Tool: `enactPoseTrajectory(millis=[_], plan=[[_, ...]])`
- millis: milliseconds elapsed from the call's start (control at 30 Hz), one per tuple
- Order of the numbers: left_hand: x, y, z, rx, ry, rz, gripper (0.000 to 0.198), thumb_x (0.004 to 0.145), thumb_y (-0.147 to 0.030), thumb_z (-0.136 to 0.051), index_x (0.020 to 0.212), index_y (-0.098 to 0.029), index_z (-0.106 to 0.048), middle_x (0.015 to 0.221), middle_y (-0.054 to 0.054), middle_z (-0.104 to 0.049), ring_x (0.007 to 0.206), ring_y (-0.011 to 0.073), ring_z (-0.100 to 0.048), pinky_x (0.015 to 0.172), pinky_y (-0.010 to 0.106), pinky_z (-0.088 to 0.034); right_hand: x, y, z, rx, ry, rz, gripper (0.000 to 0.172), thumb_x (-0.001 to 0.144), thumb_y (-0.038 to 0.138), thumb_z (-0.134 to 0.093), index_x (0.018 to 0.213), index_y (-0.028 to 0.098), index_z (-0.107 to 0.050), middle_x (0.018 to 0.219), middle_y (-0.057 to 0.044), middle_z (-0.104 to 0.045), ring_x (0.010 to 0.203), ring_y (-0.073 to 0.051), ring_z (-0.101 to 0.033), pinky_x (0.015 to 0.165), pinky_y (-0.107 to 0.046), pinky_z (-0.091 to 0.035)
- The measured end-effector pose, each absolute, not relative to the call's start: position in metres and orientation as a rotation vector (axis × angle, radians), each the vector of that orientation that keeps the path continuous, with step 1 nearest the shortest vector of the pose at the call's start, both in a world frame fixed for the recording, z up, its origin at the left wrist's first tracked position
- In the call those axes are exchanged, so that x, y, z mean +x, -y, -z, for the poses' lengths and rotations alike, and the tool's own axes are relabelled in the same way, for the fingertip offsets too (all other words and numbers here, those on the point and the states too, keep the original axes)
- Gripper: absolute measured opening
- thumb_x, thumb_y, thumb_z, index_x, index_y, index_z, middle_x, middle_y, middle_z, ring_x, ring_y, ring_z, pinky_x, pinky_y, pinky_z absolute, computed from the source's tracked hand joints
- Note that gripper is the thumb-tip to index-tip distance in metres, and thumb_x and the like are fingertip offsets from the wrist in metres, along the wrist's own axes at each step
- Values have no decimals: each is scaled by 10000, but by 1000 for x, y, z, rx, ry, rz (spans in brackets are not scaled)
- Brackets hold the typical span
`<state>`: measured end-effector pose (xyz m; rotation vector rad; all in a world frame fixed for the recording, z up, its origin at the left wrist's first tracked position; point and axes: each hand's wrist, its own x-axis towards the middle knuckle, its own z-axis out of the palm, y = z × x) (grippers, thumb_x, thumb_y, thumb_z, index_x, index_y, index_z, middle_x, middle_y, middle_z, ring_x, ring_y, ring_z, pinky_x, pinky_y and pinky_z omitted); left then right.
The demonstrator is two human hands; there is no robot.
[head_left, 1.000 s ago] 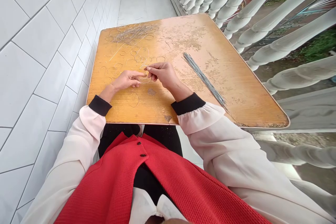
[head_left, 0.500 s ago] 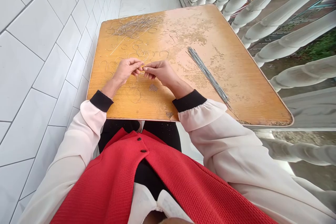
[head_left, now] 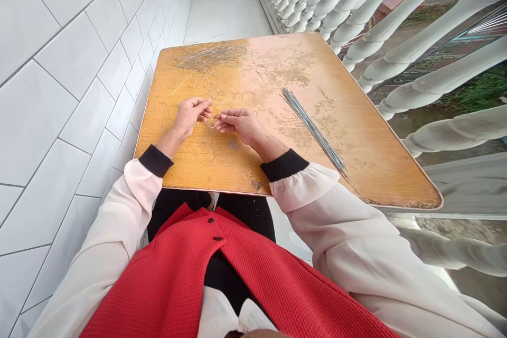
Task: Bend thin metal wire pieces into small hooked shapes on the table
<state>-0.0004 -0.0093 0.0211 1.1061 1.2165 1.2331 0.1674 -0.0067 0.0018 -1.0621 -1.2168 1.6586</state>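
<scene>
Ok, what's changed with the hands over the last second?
The left hand has drawn back leftward, away from the right hand, which stays pinched on a thin bent wire. The straight wire bundle and tangled wire pile stayed put on the table.

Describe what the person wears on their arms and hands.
The left hand and right hand are bare, with no gloves. The left sleeve and right sleeve are loose, pale pinkish-white fabric, gathered into snug black cuffs.
</scene>
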Motion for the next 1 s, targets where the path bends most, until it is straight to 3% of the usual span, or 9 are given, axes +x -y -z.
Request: enactPoseTrajectory(millis=[500, 600, 800, 1000], plan=[[-2, 7, -17, 1014, -1151, -1223, 247, 974, -72, -608, 732, -110, -634, 592, -48, -644, 485, 14, -564, 561, 161, -428, 164, 12, -10, -1097, 1113, -1810, 333, 969, 1, -554, 706, 126, -715, 597, -33, -706, 474, -64, -612, 495, -136, -489], [-3, 6, -16, 1026, -1145, -1232, 253, 970, -63, -606, 724, -111, -633, 583, -49, -640, 481, 14, -559, 561, 162, -429, 164, 11, -9, -1088, 1149, -1807, 300, 955, 7, -586, 710, 126, -713, 578, -17, -691, 450, -55, -588, 470, -127, -475], [-3, 3, -12, 1036, -1175, -1265, 263, 983, -76, -594, 727, -118, -636, 591, -52, -621, 488, 16, -553, 545, 164, -427, 166, 9, -3, -1031, 1159, -1813, 219, 943, 76, -662, 748, 141, -738, 670, -39, -738, 528, -72, -633, 512, -146, -511], [-2, 3, -14, 1052, -1212, -1310, 255, 994, -114, -600, 742, -132, -636, 595, -59, -600, 490, 14, -548, 534, 149, -421, 166, 12, -5, -1018, 1163, -1806, 292, 914, -39, -550, 876, 138, -779, 767, -49, -772, 593, -83, -664, 570, -170, -546]])
